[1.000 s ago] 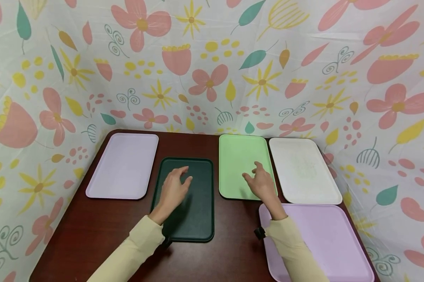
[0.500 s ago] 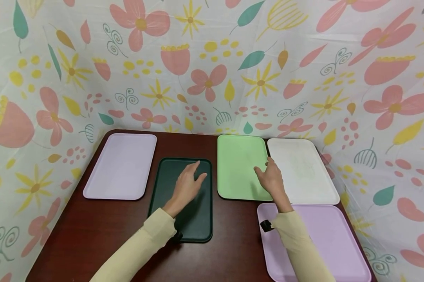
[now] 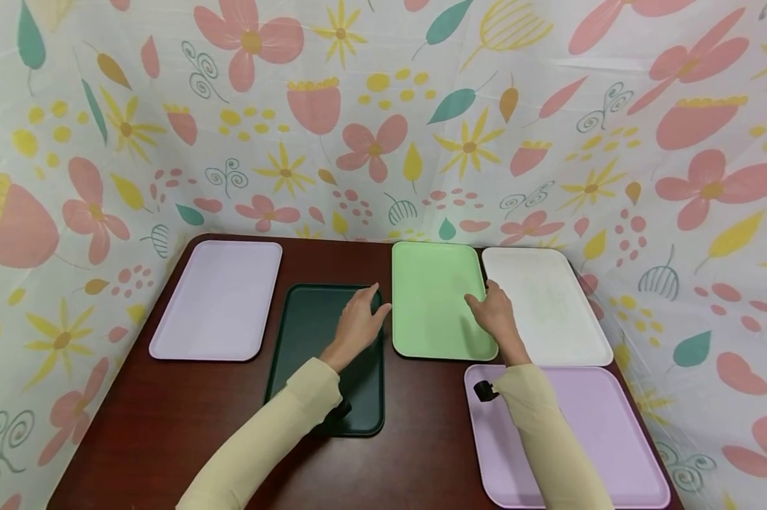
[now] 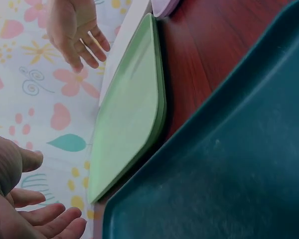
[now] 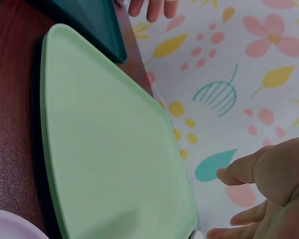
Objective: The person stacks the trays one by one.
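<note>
Released on both sides: the left hand (image 3: 355,324) and the right hand (image 3: 496,313) hold nothing, with fingers loosely extended and thumbs spread away from them. I see the light green tray (image 3: 430,304) lying flat between them, and I take it as my landmark. The right hand hovers over its right edge. The left hand hangs just beyond its left side, above the dark green tray (image 3: 307,319). I see no contact in either wrist view.

Over the last second, the left hand has swung across toward the light green tray, while the right hand has slid outward from above its surface to its right edge. None of the trays has shifted against the others. As I judge it, the hands now bracket the light green tray, but no hold has begun. Its edge looks doubled from the left wrist, so it may be a stack; I cannot be sure.

Outward from that landmark, the dark green tray sits left and slightly nearer, and a pale lilac tray (image 3: 217,301) lies farther left. A white tray (image 3: 549,304) is just beside it on the right; the larger lilac tray (image 3: 606,432) lies nearer and rightward. Behind it I see a floral cloth (image 3: 370,78).
</note>
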Demonstrator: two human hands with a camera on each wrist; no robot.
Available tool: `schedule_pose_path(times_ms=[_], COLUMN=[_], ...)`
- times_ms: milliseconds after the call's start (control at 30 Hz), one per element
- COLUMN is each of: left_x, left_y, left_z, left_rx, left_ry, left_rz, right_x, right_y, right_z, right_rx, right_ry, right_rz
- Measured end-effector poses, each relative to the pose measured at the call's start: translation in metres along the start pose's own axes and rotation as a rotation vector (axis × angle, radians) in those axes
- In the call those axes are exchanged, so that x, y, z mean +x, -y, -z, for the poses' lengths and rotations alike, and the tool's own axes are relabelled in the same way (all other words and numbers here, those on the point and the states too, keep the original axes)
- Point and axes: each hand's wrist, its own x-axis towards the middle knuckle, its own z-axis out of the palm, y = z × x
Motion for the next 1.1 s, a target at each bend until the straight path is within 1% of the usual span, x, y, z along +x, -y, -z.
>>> schedule_pose_path(times_ms=[233,467,767,967,1100], left_x=[0.014,0.024,0.03,0.032,0.033], left_y=[-0.003,-0.004,-0.006,-0.006,-0.006], left_z=[-0.011,-0.025,-0.038,-0.043,-0.046], left_rx=[-0.064,-0.108,-0.068,-0.079,-0.083], left_ry=[0.031,0.088,0.128,0.144,0.166], left_rz=[0.028,0.061,0.103,0.118,0.13], right_x=[0.01,0.013,0.02,0.022,0.022], right_y=[-0.009,-0.016,-0.023,-0.027,-0.027], right_z=[-0.002,-0.004,-0.012,-0.015,-0.016], right_rx=[0.007,0.022,-0.005,-0.02,-0.034], right_ry=[0.007,0.011,-0.003,-0.008,-0.013], right_rz=[-0.019,-0.037,-0.059,-0.073,-0.089])
